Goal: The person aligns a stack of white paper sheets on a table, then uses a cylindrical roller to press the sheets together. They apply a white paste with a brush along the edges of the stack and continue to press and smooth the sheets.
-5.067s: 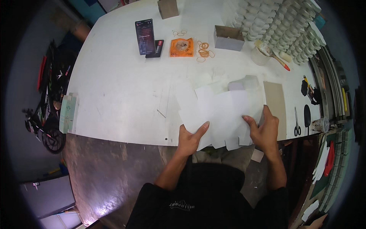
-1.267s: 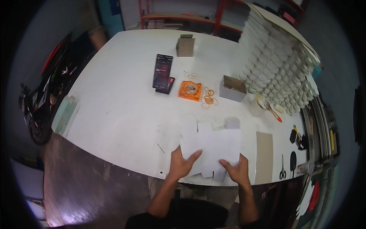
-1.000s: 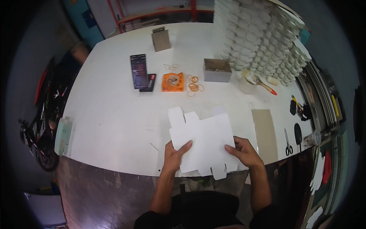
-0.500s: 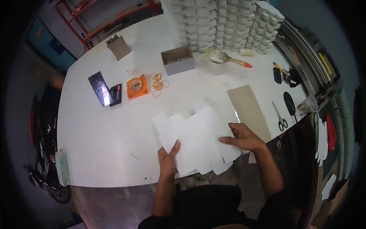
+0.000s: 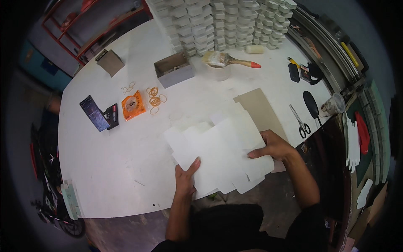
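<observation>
Between my hands is a fanned stack of white die-cut card sheets (image 5: 222, 153) with tabbed edges, held at the table's near edge. My left hand (image 5: 185, 176) grips its left side, thumb on top and fingers hidden beneath. On the opposite side my right hand (image 5: 273, 147) is closed on the stack, its thumb lying across the top sheet. Just beyond the right hand a grey-brown cardboard piece (image 5: 261, 110) lies flat, partly covered by the sheets.
A flat brush (image 5: 228, 61) rests across a tub (image 5: 219, 74) beside an open grey box (image 5: 174, 70). Tall stacks of folded white boxes (image 5: 222, 25) rise behind. Scissors (image 5: 300, 122) lie right; a phone (image 5: 94, 113), orange packet (image 5: 133, 105) and rubber bands (image 5: 155, 98) lie left.
The view has shifted, so the table items appear further left. My hands keep hold of the stack, and its sheets look spread slightly wider to the right.
</observation>
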Demonstrator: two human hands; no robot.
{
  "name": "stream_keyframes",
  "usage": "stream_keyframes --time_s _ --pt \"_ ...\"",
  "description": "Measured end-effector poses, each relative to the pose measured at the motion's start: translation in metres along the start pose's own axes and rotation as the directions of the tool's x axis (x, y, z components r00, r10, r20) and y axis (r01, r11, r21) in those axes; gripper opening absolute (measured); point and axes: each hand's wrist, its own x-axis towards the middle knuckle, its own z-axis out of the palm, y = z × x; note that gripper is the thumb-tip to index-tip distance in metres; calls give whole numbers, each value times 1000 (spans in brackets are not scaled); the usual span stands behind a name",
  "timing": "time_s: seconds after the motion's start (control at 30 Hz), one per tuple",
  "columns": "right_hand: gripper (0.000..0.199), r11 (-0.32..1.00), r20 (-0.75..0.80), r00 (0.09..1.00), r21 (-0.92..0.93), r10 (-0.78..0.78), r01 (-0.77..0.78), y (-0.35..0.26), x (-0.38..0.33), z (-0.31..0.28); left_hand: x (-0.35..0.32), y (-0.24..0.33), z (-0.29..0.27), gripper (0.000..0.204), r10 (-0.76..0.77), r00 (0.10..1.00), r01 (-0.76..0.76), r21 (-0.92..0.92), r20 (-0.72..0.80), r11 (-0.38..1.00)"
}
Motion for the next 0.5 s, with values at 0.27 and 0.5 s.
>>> stream_keyframes --time_s 0.27,0.5 --pt "39 992 -222 967 33 123 -119 22 -17 -48 48 -31 51 50 -176 978 160 140 113 977" --pt "37 983 -222 959 88 176 -160 34 -5 -86 57 -3 87 61 619 674 -696 629 404 347"
